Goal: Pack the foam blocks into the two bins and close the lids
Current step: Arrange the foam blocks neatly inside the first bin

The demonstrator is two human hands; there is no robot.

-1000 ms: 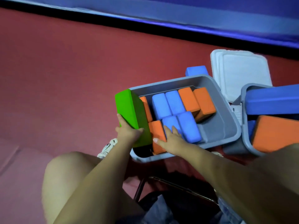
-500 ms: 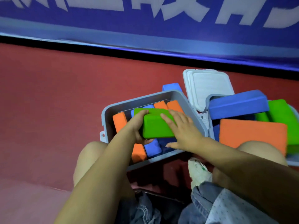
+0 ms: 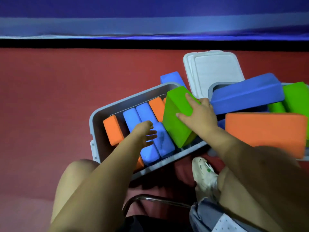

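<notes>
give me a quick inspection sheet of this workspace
surface: red floor mat.
job's things: left bin holds blue and orange blocks; green block tilted at its right end; right bin overfilled, long blue block and big orange block on top; white lids off, behind.
clutter: loose blue block behind left bin.
hands: left hand open over blue blocks; right hand on green block.
cables: nothing seen.
surroundings: blue wall padding, chair frame.
</notes>
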